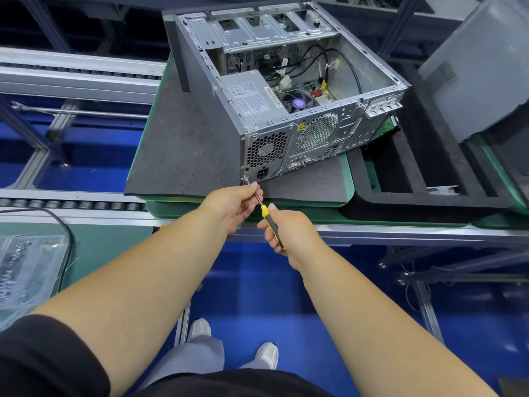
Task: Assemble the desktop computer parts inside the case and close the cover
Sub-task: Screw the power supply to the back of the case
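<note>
Now: one open computer case [286, 90] lying on the grey mat [183, 156] | one screwdriver [264, 213], tip at the case's near rear corner | right hand [289, 233] clenched round the yellow-black handle | left hand [234, 204] pinching the metal shaft | one side cover [475, 73] leaning upright, right | two shoes below

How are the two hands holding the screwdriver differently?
The left hand pinches the thin metal shaft near the tip, close to the computer case. The right hand wraps round the yellow and black handle, nearer the person. Both hold the same screwdriver, aimed at the case's rear bottom corner.
</note>
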Motion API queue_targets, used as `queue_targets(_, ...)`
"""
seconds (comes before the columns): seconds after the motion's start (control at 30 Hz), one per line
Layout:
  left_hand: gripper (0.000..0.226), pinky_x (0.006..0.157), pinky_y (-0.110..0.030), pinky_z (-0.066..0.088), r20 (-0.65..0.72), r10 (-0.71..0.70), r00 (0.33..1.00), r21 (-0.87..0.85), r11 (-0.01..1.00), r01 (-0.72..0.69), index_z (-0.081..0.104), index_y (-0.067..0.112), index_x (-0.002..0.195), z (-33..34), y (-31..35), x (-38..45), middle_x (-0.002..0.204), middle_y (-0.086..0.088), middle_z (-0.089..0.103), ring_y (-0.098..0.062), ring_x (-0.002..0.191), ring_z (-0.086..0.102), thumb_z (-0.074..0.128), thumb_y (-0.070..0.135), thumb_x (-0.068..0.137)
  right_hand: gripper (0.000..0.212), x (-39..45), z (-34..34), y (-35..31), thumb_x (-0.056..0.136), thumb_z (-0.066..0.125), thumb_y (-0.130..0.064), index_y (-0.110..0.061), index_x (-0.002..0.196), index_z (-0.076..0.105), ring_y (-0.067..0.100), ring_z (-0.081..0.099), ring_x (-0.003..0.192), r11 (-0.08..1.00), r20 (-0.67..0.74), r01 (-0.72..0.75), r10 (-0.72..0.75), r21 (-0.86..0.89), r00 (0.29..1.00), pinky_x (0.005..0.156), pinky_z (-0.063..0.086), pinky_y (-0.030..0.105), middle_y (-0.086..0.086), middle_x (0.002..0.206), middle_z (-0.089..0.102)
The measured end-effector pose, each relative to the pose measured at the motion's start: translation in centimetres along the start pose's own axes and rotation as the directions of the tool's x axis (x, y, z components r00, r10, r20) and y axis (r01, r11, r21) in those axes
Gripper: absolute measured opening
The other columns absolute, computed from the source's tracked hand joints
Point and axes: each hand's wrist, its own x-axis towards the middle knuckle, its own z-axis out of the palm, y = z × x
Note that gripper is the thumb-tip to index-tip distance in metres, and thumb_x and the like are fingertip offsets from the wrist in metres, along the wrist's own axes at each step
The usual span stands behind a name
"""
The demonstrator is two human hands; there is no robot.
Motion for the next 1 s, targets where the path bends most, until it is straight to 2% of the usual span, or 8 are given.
queue_targets(0.23,0.009,0.051,-0.013,0.051,-0.027,0.021,0.999,-0.001,1.0,-0.021,0.07,0.009,0.088,0.3,-0.2,0.3,0.075,0.001,0.075,-0.005,0.066,0.07,0.071,0.019,0.088,0.028,0.2,0.2,2.1,0.096,0.055,-0.046,-0.022,0.083,0.048,0.007,0.042,0.058,0.625,-0.198,0.279,-0.583,-0.729,0.788,0.047,0.025,0.029,-0.009,0.069,0.049)
queue_targets(0.33,0.012,0.051,-0.015,0.05,-0.046,0.013,0.999,0.001,1.0,-0.013,0.071,0.01,0.086,0.3,-0.3,0.2,0.077,0.001,0.075,-0.005,0.067,0.069,0.074,0.022,0.086,0.038,0.7,0.5,2.2,0.099,0.05,-0.044,-0.024,0.068,0.047,0.017,0.048,0.057,0.727,-0.195,0.307,-0.517,-0.614,0.834,0.049,0.032,0.029,-0.005,0.062,0.051)
queue_targets(0.43,0.012,0.057,-0.016,0.052,-0.012,0.012,1.0,-0.018,1.0,-0.012,0.071,0.012,0.089,0.0,-0.5,0.2,0.08,0.002,0.075,-0.006,0.074,0.07,0.071,0.024,0.088,0.045,0.8,1.0,1.3,0.102,0.044,-0.044,-0.019,0.071,0.065,0.017,0.047,0.051,0.972,-0.123,0.17,-0.191,-0.163,0.974,0.054,0.039,0.029,-0.002,0.054,0.053)
queue_targets(0.57,0.012,0.058,-0.016,0.053,0.013,0.027,1.0,-0.032,0.999,-0.026,0.071,0.011,0.098,-0.2,-0.5,0.1,0.083,0.003,0.076,-0.005,0.076,0.072,0.067,0.02,0.091,0.052,0.5,0.8,1.1,0.103,0.041,-0.046,-0.008,0.085,0.072,0.009,0.033,0.039,0.953,0.131,-0.092,0.056,0.287,0.99,0.04,0.026,0.02,-0.004,0.048,0.043)
queue_targets(0.7,0.009,0.055,-0.014,0.053,-0.002,0.029,1.0,-0.018,0.999,-0.029,0.07,0.01,0.087,0.1,-0.4,0.3,0.075,0.001,0.074,-0.004,0.064,0.069,0.069,0.018,0.09,0.046,0.2,0.6,0.9,0.087,0.059,-0.06,-0.015,0.08,0.062,0.008,0.045,0.043,0.998,-0.031,0.065,-0.065,0.01,0.997,0.048,0.037,0.026,-0.003,0.06,0.054)
queue_targets(0.83,0.012,0.05,-0.013,0.049,-0.016,0.038,0.999,-0.011,0.999,-0.038,0.07,0.01,0.083,0.3,-0.5,0.6,0.072,0.001,0.074,-0.004,0.062,0.068,0.071,0.021,0.088,0.035,0.4,0.6,1.9,0.094,0.053,-0.053,-0.024,0.074,0.046,0.017,0.053,0.064,0.704,-0.214,0.255,-0.504,-0.662,0.837,0.051,0.033,0.031,-0.005,0.07,0.057)
queue_targets(0.9,0.014,0.05,-0.013,0.049,-0.029,0.027,0.999,-0.005,1.0,-0.027,0.071,0.011,0.082,0.3,-0.6,0.6,0.072,0.002,0.073,-0.003,0.061,0.066,0.074,0.024,0.085,0.041,0.7,0.6,1.8,0.1,0.043,-0.051,-0.023,0.071,0.054,0.022,0.057,0.067,0.759,-0.203,0.26,-0.456,-0.597,0.867,0.056,0.041,0.033,-0.003,0.068,0.061)
queue_targets(1.0,0.014,0.055,-0.015,0.051,-0.003,0.023,1.0,-0.011,1.0,-0.023,0.072,0.013,0.085,0.0,-0.7,0.5,0.075,0.003,0.074,-0.005,0.067,0.067,0.073,0.027,0.086,0.052,0.7,1.1,0.7,0.104,0.04,-0.045,-0.014,0.074,0.069,0.016,0.047,0.051,0.995,-0.107,0.078,-0.084,-0.059,0.991,0.053,0.041,0.03,-0.003,0.053,0.056)
